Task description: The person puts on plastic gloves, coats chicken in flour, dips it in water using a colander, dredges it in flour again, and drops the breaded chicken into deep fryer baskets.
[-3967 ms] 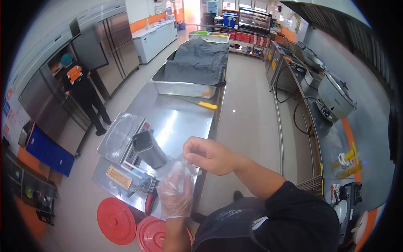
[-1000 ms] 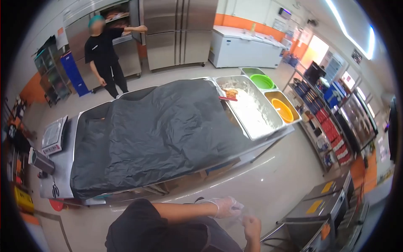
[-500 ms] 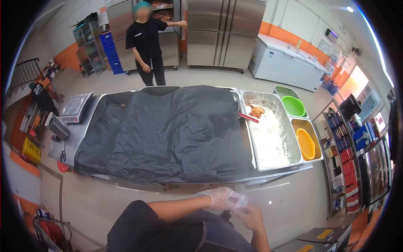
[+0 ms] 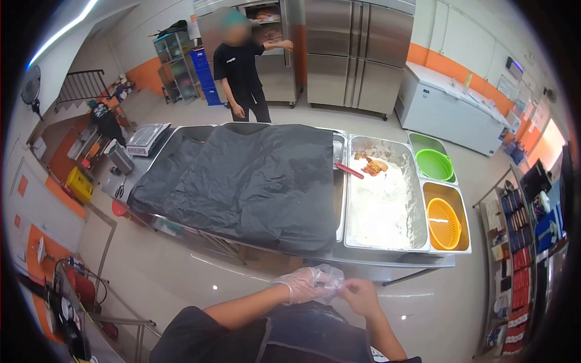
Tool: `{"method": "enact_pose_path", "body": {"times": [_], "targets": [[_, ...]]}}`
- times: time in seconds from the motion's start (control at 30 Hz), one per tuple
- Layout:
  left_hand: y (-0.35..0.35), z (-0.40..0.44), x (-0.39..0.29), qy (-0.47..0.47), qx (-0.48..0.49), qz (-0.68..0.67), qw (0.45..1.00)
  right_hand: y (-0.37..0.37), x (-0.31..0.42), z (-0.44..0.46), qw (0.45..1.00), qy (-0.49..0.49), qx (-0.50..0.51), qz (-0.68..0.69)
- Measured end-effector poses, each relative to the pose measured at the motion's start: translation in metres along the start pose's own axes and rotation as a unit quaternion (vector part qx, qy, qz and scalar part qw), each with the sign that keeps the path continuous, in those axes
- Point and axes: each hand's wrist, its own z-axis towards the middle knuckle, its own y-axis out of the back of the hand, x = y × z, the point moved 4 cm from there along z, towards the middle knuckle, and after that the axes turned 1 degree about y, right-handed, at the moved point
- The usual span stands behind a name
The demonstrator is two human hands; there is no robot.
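While the gloved left hand (image 4: 302, 286) and bare right hand (image 4: 361, 296) pinch clear plastic (image 4: 329, 277) between them, seemingly to keep it spread, a table (image 4: 402, 264) just beyond blocks the way across; on it a black sheet (image 4: 242, 181) lies spread, likely as a cover, near a tray (image 4: 418, 227) of white powder (image 4: 378, 212) and a yellow basket (image 4: 442, 233); past it a co-worker (image 4: 245, 69) stands before an open refrigerator (image 4: 275, 78)

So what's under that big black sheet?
Metal pans on the metal table: parts of them show past the far edge of the black sheet. Whatever they hold beneath it is covered, so I can't tell.
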Motion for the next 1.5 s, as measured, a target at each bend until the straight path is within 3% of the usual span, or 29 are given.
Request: {"method": "enact_pose_path", "body": {"times": [0.17, 0.3, 0.43, 0.53, 0.63, 0.7, 0.87, 0.93, 1.0, 1.07, 1.2, 1.23, 1.33, 1.43, 1.5], "targets": [[-0.028, 0.005, -0.014, 0.059, -0.059, -0.09, 0.992, 0.027, -0.027, -0.002, 0.996, 0.006, 0.036, 0.076], [-0.058, 0.007, 0.012, 0.061, -0.197, -0.224, 0.952, 0.031, -0.042, -0.001, 0.984, 0.029, 0.078, 0.16], [-0.065, 0.002, 0.026, 0.113, -0.183, -0.401, 0.89, 0.035, -0.042, -0.006, 0.982, 0.041, 0.072, 0.17], [-0.07, -0.002, 0.03, 0.067, -0.211, -0.224, 0.949, 0.03, -0.036, -0.012, 0.994, 0.053, 0.077, 0.061], [-0.079, -0.012, 0.015, -0.022, -0.185, -0.238, 0.953, 0.012, -0.03, -0.02, 0.989, 0.09, 0.115, 0.014], [-0.085, -0.02, 0.019, -0.025, -0.125, -0.257, 0.958, 0.004, -0.019, -0.028, 0.977, 0.083, 0.189, -0.057], [-0.094, -0.054, 0.039, -0.078, -0.053, -0.28, 0.955, -0.025, 0.0, -0.051, 0.959, 0.091, 0.25, -0.1], [-0.105, -0.059, 0.069, -0.064, -0.078, -0.279, 0.955, -0.035, 0.013, -0.064, 0.953, 0.092, 0.255, -0.132], [-0.101, -0.086, 0.056, 0.021, -0.135, -0.274, 0.952, -0.041, 0.016, -0.072, 0.95, 0.07, 0.236, -0.191], [-0.11, -0.09, 0.079, 0.026, -0.222, -0.219, 0.95, -0.047, 0.009, -0.079, 0.951, 0.061, 0.201, -0.225], [-0.134, -0.103, 0.101, 0.106, -0.283, -0.233, 0.924, -0.046, -0.003, -0.091, 0.969, -0.014, 0.074, -0.236], [-0.138, -0.109, 0.1, 0.082, -0.309, -0.27, 0.908, -0.046, -0.003, -0.094, 0.97, -0.043, 0.052, -0.232], [-0.153, -0.116, 0.107, 0.094, -0.34, -0.277, 0.894, -0.047, -0.006, -0.1, 0.933, -0.012, 0.051, -0.355], [-0.158, -0.121, 0.105, 0.114, -0.35, -0.236, 0.899, -0.064, 0.057, -0.124, 0.9, 0.239, -0.019, -0.363], [-0.158, -0.128, 0.09, 0.113, -0.337, -0.229, 0.906, -0.072, 0.053, -0.13, 0.924, 0.176, 0.088, -0.328]]}}
